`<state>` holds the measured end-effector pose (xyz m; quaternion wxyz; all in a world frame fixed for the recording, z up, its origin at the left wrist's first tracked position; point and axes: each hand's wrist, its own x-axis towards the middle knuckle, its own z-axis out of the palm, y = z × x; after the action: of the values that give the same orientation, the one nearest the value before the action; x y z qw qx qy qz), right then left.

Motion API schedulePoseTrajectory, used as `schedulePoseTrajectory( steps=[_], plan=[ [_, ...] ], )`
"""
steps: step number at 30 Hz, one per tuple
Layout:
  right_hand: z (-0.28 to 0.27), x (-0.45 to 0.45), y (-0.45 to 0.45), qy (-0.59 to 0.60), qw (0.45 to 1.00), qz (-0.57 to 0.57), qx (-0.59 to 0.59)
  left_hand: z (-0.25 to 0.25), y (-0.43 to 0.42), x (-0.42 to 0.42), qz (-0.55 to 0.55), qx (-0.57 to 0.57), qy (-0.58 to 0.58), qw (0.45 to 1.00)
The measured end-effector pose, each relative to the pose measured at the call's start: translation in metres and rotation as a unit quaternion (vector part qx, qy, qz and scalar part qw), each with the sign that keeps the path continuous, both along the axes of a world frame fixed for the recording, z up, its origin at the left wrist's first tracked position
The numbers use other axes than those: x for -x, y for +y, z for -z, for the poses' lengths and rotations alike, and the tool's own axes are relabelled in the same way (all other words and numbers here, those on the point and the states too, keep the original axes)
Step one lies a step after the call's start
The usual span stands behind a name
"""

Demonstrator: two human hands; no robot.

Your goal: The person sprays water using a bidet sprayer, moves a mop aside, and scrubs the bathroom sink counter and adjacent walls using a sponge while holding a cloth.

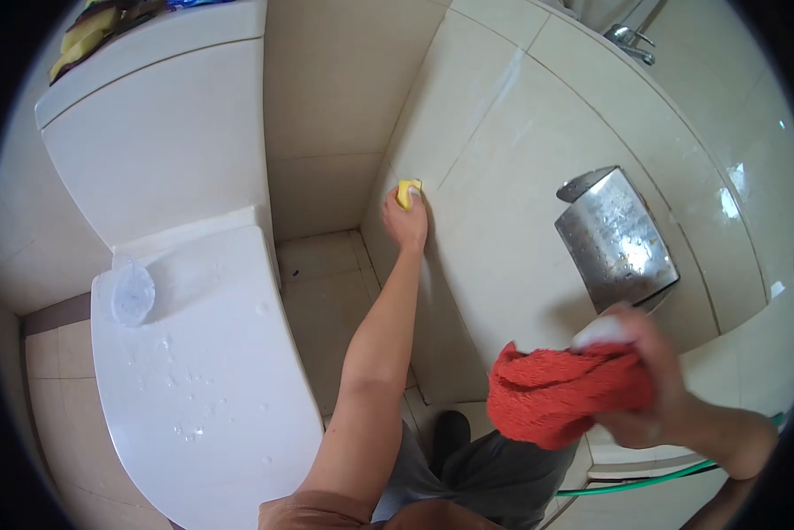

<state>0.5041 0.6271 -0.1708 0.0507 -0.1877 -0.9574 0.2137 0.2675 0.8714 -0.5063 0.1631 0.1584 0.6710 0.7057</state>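
Observation:
A yellow sponge [409, 192] is held in my left hand [405, 221], against the beige tiled wall [467, 141] near its corner. My right hand [649, 380] grips a bunched red cloth [560, 393] at the lower right, below a wet metal box [618, 238] fixed on the tiles. Some of the right hand's fingers are hidden by the cloth and slightly blurred.
At left is a closed white toilet lid [211, 371] with water drops and a clear plastic cup [133, 295]. Items lie on the tank [163, 132]. A faucet [631, 42] is at the top right, and a green hose [635, 485] runs at the lower right.

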Motion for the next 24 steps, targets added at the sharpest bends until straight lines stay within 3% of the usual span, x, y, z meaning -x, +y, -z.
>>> schedulePoseTrajectory(
  steps=[2, 5, 10, 12, 14, 17, 24],
  plan=[
    [0.049, -0.013, -0.012, 0.093, 0.991, 0.058, 0.08, -0.004, 0.001, 0.001, -0.017, -0.051, 0.012, 0.999],
    [0.111, -0.015, -0.024, 0.143, 0.968, 0.181, 0.097, -0.023, -0.006, 0.003, -0.018, -0.113, -0.008, 0.993],
    [0.219, 0.007, -0.02, 0.225, 0.923, 0.234, 0.208, -0.062, -0.001, 0.016, -0.033, -0.18, -0.047, 0.982],
    [0.257, 0.016, -0.015, 0.25, 0.887, 0.237, 0.307, -0.077, 0.008, 0.023, -0.046, -0.178, -0.044, 0.982],
    [0.282, 0.029, -0.012, 0.264, 0.837, 0.285, 0.385, -0.071, 0.02, 0.032, -0.012, -0.148, -0.032, 0.988],
    [0.309, 0.046, -0.004, 0.258, 0.809, 0.292, 0.439, -0.058, 0.027, 0.038, 0.002, -0.15, -0.047, 0.987],
    [0.356, 0.058, 0.009, 0.247, 0.811, 0.242, 0.472, 0.013, 0.023, 0.045, 0.069, -0.088, -0.009, 0.994]
  ],
)
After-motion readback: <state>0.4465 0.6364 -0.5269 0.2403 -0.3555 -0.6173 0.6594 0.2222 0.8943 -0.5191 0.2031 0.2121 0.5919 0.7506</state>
